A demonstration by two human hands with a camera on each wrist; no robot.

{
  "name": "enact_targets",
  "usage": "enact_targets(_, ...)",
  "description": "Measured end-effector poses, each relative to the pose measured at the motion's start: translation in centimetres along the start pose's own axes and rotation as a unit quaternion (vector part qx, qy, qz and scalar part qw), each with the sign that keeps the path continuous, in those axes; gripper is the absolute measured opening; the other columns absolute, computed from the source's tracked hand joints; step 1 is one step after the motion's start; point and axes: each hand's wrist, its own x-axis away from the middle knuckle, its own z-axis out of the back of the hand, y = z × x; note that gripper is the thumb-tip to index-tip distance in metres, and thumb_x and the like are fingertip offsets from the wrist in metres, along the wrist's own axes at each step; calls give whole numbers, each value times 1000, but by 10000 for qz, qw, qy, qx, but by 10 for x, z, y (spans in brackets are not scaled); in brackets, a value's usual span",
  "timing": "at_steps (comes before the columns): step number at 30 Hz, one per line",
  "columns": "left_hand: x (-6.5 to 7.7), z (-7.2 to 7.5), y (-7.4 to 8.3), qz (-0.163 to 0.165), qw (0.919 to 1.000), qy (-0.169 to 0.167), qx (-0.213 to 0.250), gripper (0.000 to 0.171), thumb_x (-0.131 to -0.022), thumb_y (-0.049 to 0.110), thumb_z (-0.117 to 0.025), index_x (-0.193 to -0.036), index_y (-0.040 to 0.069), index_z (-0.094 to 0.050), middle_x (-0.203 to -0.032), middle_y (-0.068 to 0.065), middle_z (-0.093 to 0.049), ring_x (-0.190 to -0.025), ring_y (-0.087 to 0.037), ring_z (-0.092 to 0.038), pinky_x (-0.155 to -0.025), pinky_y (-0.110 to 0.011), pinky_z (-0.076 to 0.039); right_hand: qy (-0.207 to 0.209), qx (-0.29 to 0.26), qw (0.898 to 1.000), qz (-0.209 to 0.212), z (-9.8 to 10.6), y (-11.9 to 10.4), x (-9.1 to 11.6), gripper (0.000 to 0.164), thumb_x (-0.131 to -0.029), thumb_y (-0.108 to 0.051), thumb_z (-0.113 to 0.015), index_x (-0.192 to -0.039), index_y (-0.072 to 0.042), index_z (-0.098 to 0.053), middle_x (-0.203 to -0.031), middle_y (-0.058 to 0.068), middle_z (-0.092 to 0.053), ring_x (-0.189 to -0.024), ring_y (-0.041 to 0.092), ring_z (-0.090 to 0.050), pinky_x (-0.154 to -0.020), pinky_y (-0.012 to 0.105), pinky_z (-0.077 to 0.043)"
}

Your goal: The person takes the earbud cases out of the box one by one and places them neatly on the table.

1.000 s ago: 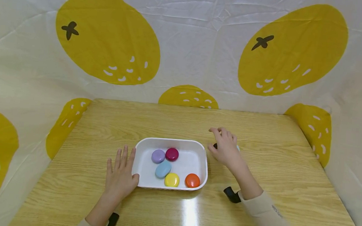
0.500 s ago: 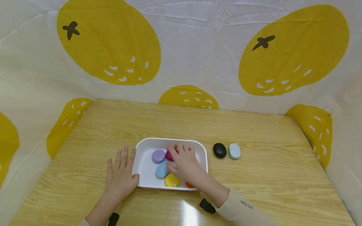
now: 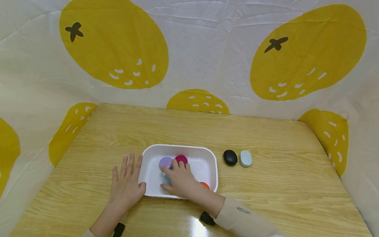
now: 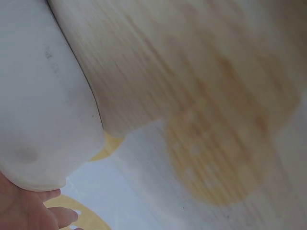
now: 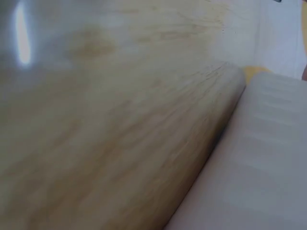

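Observation:
A white rectangular tray (image 3: pixel 208 164) sits on the wooden table. My left hand (image 3: pixel 126 189) lies at its left end with straight fingers, the thumb by the rim. In the left wrist view, fingers (image 4: pixel 41 211) show beside the tray's outer wall (image 4: pixel 48 105). My right hand (image 3: pixel 182 180) reaches into the tray, thumb and index finger spread apart around a light blue pebble-shaped piece (image 3: pixel 167 180), partly hidden. Its other fingertips are by a crimson piece (image 3: pixel 181 158). A lilac piece (image 3: pixel 165 162) lies just beyond. An orange piece (image 3: pixel 205 185) shows partly behind the wrist.
On the table right of the tray, a glossy black pebble-shaped piece (image 3: pixel 230 157) and a pale blue-grey one (image 3: pixel 245 158) lie side by side. A white cloth with yellow fruit prints (image 3: pixel 197 100) hangs behind the table (image 3: pixel 274 135) and along its sides.
My right hand has moved left from beside the black and pale pieces into the tray, then over the light blue piece. The yellow piece is now hidden. My left hand stays put.

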Motion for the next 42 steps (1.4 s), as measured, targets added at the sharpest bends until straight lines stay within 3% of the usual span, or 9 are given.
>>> enact_targets(13, 0, -1, -1, -11, 10000, 8, -54, 78, -77, 20, -51, -147, 8, -18, -151, -20, -9, -138, -37, -4, -105, -62, -2, -272, 102, 9993, -222, -4, -3, -3, 52, -79, -52, -59, -123, -25, -50, -107, 11, -47, -85, 26, -50, -65, 35, -43)
enact_targets(24, 0, -2, -2, -22, 10000, 38, -81, 79, -76, 21, -52, -146, 8, -19, -151, -20, -10, -138, -38, -4, -105, -62, -4, 157, -121, 9998, -34, 0, 4, 0, 44, -77, -43, -63, -116, -26, -55, -101, 11, -46, -83, 25, -48, -62, 33, -41)
enact_targets(33, 0, -3, -2, -29, 10000, 63, -70, 79, -76, 20, -52, -147, 8, -18, -151, -19, -9, -138, -38, -5, -105, -62, -3, 378, -722, 9959, 398, 36, 48, 18, 38, -74, -32, -66, -110, -22, -58, -111, 13, -47, -94, 30, -47, -81, 43, -40)
enact_targets(42, 0, 0, 0, 9, 10000, 25, -28, 78, -76, 19, -51, -146, 8, -18, -151, -19, -9, -138, -37, -5, -105, -62, -3, 690, -1024, 9921, 221, 55, 118, 49, 34, -72, -23, -66, -106, -19, -60, -111, 12, -46, -91, 27, -46, -74, 39, -41)
